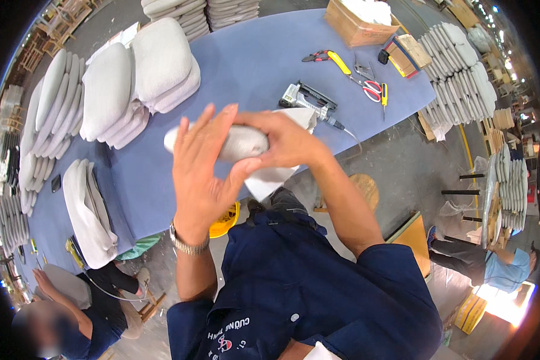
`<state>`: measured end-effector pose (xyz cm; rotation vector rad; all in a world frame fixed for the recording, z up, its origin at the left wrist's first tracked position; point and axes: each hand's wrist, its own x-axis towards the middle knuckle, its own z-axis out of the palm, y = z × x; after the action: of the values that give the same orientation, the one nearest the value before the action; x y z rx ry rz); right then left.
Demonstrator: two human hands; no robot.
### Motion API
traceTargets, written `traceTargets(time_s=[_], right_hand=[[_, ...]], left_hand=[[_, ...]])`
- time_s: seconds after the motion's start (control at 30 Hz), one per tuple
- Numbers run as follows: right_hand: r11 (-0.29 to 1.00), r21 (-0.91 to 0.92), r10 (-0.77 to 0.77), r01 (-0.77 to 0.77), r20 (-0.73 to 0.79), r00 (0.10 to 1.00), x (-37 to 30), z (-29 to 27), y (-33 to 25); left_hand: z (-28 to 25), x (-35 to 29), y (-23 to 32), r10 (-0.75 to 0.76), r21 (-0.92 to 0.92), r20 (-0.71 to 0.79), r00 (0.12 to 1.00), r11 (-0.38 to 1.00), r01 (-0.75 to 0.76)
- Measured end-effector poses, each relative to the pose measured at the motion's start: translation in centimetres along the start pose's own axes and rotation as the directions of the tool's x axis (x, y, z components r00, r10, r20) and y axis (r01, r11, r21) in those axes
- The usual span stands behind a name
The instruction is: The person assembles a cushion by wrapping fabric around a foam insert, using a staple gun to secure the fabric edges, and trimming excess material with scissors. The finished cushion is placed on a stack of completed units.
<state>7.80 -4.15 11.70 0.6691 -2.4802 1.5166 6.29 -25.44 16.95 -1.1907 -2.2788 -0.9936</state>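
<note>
A grey fabric-covered cushion (241,144) is turned edge-up over the blue table's near edge. My right hand (285,139) curls round its right end, thumb on the near side. Across the cushion's left part lies my left hand (201,165), its fingers stretched and spread, hiding much of the fabric. The left thumb points toward the right one. A loose piece of white cloth (273,180) shows below and behind the right hand. Just beyond that hand, a staple gun (306,99) with an air hose rests on the table.
Pliers (336,60), scissors (372,90) and a yellow screwdriver (384,99) lie at the far right, near a cardboard box (357,30). Stacked grey cushions (162,57) fill the left. A yellow bucket (223,225) is below the table edge. A co-worker (72,318) sits lower left.
</note>
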Motion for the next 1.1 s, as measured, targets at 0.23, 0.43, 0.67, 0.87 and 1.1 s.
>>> traceTargets(time_s=[0.23, 0.43, 0.67, 0.87, 1.1], right_hand=[[0.998, -0.052, 0.026, -0.04, -0.237, 0.971, -0.7, 1.9, 1.7], [0.828, 0.237, 0.52, -0.507, -0.663, 0.539, -7.2, 0.8, 11.2], [0.328, 0.826, 0.92, -0.459, -0.169, 0.352, -8.3, 6.0, 11.7], [0.3, 0.874, 0.914, -0.382, -0.149, 0.377, -8.1, 8.0, 13.6], [0.39, 0.83, 0.918, -0.399, -0.314, 0.245, -4.5, 8.5, 12.3]], left_hand=[[0.9, -9.6, -5.3, -0.418, -0.055, -0.214, 0.883, 0.908, 0.416], [2.8, -17.8, -7.6, -0.656, -0.247, -0.305, 0.69, 0.754, 0.608], [4.2, -22.8, -6.7, -0.738, -0.384, -0.309, 0.6, 0.674, 0.631], [4.0, -25.7, -6.5, -0.736, -0.374, -0.206, 0.645, 0.668, 0.643], [4.2, -27.5, -4.3, -0.669, -0.274, -0.086, 0.738, 0.728, 0.628]])
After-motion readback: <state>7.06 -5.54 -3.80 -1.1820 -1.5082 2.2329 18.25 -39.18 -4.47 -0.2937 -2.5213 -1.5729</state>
